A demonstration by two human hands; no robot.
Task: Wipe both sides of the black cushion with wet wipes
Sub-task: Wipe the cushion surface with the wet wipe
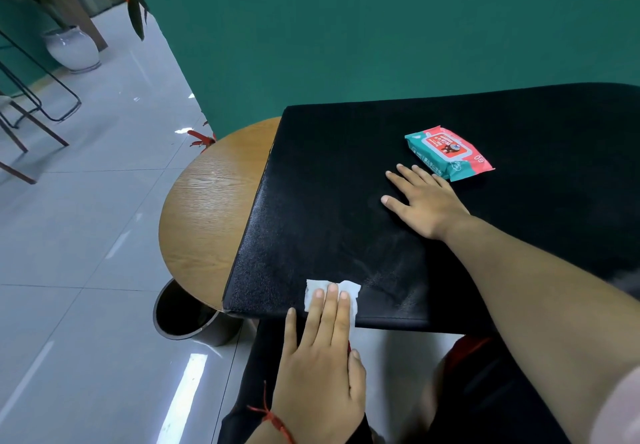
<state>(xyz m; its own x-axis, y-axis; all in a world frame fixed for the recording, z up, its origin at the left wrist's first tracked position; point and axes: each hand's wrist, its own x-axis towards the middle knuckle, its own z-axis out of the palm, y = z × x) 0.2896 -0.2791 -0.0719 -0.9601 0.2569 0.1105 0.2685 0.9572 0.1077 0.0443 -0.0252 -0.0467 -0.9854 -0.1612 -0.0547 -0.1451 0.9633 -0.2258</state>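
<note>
A large black cushion (346, 183) lies flat across a round wooden table (207, 208). My left hand (323, 350) presses a white wet wipe (311, 293) with straight fingers onto the cushion's near left corner. Damp streaks show on the cushion to the right of the wipe. My right hand (424, 202) rests flat on the cushion's middle, fingers spread. A teal and red pack of wet wipes (448, 152) lies on the cushion just beyond my right hand's fingertips.
A dark round bin (180, 315) stands on the tiled floor under the table's near left edge. A green wall (381, 27) rises behind the table. Chair legs (34, 114) and a potted plant in a white vase (72, 48) stand at the far left.
</note>
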